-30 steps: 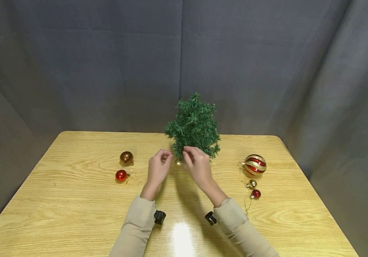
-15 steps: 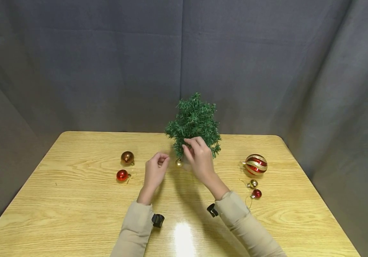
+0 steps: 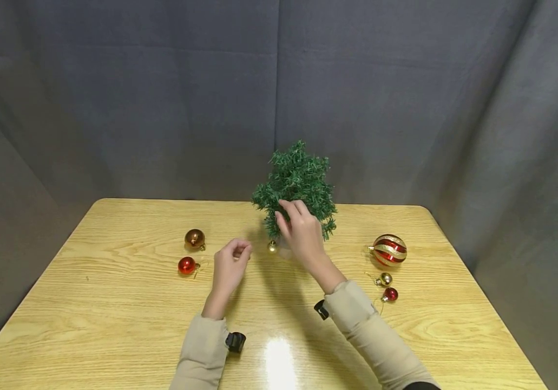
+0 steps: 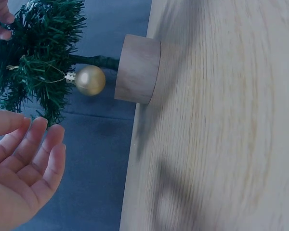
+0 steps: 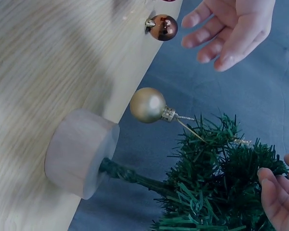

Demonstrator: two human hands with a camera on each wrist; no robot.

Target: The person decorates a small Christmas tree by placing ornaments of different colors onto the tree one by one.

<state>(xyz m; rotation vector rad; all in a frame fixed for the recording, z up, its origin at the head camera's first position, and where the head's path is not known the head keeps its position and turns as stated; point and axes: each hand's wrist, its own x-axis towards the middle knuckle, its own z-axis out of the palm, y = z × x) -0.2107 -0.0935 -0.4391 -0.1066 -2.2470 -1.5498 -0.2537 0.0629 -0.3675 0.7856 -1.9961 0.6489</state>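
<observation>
In the head view, 2 balls lie on the wooden table (image 3: 113,325) left of centre: a shiny brown ball (image 3: 194,239) and, just below it, a bright red ball (image 3: 187,265) with a thread loop.

Right of them, in the lower middle, the left hand (image 3: 229,268) hangs above the table, fingers loosely bent, a narrow gap between thumb and fingertips.

Next comes a gold ball (image 3: 271,247), slightly right of the left hand. The left wrist view, upper left, shows it hanging by a thin gold loop (image 4: 53,77) from a low branch, apart from the round base (image 4: 138,70).

The green tree (image 3: 298,176) stands at the centre of the frame. In front of its lower branches is the right hand (image 3: 303,234), thumb and forefinger clearly apart; whether it touches the needles, I cannot tell.

At centre right lies a large red-and-gold striped ball (image 3: 388,250), with a small gold bauble (image 3: 385,279) below it and a dark red ball (image 3: 390,294) lowest.
</observation>
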